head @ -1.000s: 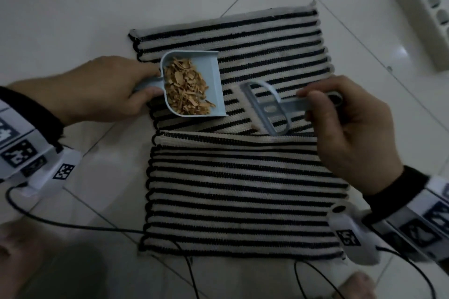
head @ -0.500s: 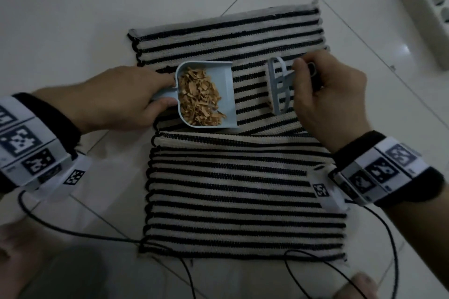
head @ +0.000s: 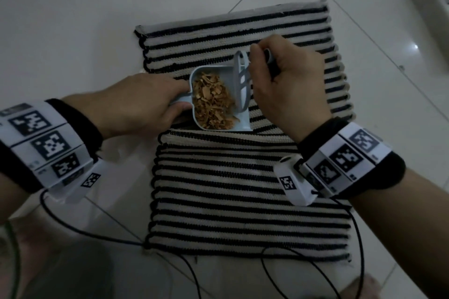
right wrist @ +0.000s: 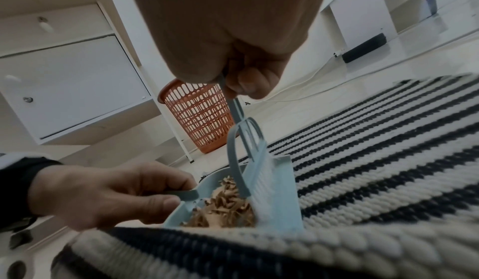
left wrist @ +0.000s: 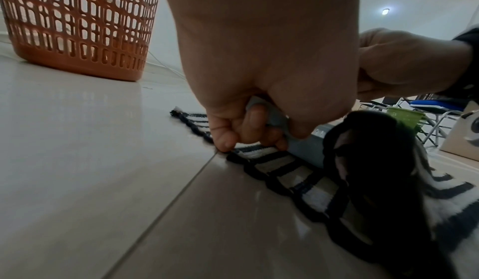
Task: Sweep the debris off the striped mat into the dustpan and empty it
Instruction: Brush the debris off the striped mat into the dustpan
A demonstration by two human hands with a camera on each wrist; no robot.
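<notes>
A black-and-cream striped mat (head: 243, 177) lies on the tiled floor, with a fold across its middle. A pale blue dustpan (head: 244, 124) sits on the mat, filled with brown wood shavings (head: 211, 102). My left hand (head: 136, 104) grips the dustpan's handle (right wrist: 181, 194) from the left. My right hand (head: 286, 85) grips the handle of a small blue brush (head: 240, 85). The brush's white bristles (right wrist: 261, 183) stand inside the dustpan's mouth, against the shavings (right wrist: 225, 207). In the left wrist view my fingers (left wrist: 249, 127) curl round the grey-blue handle at the mat's edge (left wrist: 272, 166).
An orange mesh basket (right wrist: 199, 117) stands on the floor beyond the mat, also close in the left wrist view (left wrist: 77, 27). A white cabinet (right wrist: 64, 78) is behind it. A power strip (head: 430, 7) with a lit switch lies at the far right. Black cables (head: 97, 233) trail near the mat's front edge.
My right hand has swung the brush left from the mat into the dustpan's mouth. The dustpan and my left hand have shifted right toward it.
</notes>
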